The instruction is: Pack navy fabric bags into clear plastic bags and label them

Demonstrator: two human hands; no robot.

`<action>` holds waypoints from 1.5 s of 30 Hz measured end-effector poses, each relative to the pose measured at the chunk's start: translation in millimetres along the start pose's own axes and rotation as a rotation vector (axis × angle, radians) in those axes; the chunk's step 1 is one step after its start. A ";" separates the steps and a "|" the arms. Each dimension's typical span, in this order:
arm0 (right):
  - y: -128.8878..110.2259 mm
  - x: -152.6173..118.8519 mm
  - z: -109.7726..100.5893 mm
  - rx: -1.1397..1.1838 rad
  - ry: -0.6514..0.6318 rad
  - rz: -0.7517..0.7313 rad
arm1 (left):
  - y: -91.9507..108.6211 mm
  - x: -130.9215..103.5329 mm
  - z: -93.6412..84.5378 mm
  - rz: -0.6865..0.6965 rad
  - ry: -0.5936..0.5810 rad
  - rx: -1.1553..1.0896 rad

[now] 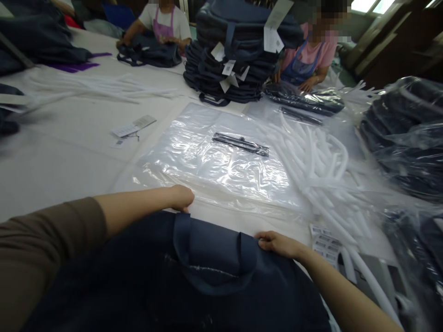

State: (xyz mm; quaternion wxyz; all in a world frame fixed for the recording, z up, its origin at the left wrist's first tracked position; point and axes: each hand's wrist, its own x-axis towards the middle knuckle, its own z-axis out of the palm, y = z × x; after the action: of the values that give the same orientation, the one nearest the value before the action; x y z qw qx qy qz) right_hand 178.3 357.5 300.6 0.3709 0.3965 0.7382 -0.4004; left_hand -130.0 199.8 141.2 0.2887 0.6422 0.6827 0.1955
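A white bench (62, 152) is spread with goods. A navy bag (180, 286) lies at its near edge, its top edge gripped at both corners. Beyond it, touching, a stack of clear plastic sleeves (214, 161) is laid flat. The left hand (180, 198) is closed on the bag's left corner; the right hand (277, 243) is pinched on the right corner.

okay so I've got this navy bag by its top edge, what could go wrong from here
The clear plastic bags lie right beyond the navy bag held by your left hand and right hand; pushing forward could crumple them. The white tubes and label sheet by your right hand might get swept aside.
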 end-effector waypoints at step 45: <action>-34.4 93.6 -106.5 -0.220 0.959 -0.092 | -114.2 93.9 -58.9 -0.223 0.302 -0.251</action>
State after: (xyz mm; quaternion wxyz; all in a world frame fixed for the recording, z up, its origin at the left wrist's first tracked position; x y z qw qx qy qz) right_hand 85.0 466.2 272.8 0.0112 0.4614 0.8805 -0.1084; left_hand -256.0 287.6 99.5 0.2810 0.4851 0.7552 0.3398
